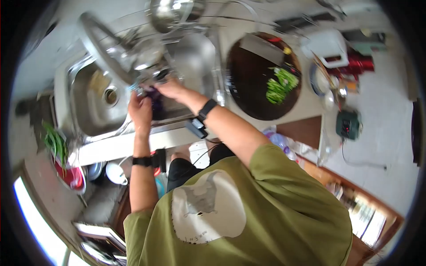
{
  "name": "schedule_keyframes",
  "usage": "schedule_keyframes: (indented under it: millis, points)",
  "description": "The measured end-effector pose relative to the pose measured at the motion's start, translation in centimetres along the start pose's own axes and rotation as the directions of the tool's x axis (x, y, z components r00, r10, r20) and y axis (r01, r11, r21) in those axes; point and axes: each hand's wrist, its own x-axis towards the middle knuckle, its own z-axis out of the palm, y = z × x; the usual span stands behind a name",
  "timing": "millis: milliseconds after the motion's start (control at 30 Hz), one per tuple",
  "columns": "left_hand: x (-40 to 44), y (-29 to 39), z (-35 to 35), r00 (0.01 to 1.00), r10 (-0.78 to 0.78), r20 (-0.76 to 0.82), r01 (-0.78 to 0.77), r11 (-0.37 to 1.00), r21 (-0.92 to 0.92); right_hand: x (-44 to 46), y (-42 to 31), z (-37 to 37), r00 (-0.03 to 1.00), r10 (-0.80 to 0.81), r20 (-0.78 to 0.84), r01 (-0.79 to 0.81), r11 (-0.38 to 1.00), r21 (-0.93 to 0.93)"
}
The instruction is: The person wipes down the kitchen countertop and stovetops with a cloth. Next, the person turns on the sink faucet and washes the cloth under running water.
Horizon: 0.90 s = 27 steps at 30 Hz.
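Over the divider of the double steel sink (pixel 195 57), a dark purple item (pixel 156 103), too blurred to identify, hangs between my two hands. My left hand (pixel 140 111) is closed at its left side, just below the curved faucet (pixel 104 51). On the upper right side, my right hand (pixel 171 88) has its fingers closed at the item's top edge. Water seems to run near the fingertips. Black bands circle both wrists.
A round dark cutting board (pixel 248 88) on the right bears a cleaver (pixel 262 49) and chopped greens (pixel 282 85). Long green leaves (pixel 55 142) lie at far left over a red basin (pixel 71 176). A metal bowl (pixel 171 15) stands behind the sink.
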Motion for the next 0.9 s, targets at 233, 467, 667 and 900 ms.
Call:
schedule_keyframes:
  millis: [233,467,667,900]
  points:
    - [-1.3,2.9,1.3,0.999,0.021,0.027,-0.022,1.0,0.007,-2.9,-4.8,-2.8,0.869,0.221,0.442,-0.384,0.866,0.322]
    - [-1.7,-1.8,-0.3,0.99,0.012,0.143,-0.081,0.87,0.487,-2.5,-3.2,-1.3,0.91,-0.091,0.405,-0.034,0.956,0.29]
    - [0.9,4.8,1.7,0.919,-0.336,0.204,0.268,0.915,0.303,-2.3,-4.6,-3.0,0.976,-0.062,0.211,-0.038,0.897,0.441]
    - [-0.7,3.3,1.6,0.973,-0.049,0.225,0.025,0.994,0.105,-1.9,-2.1,-6.1,0.977,0.007,0.211,-0.06,0.968,0.245]
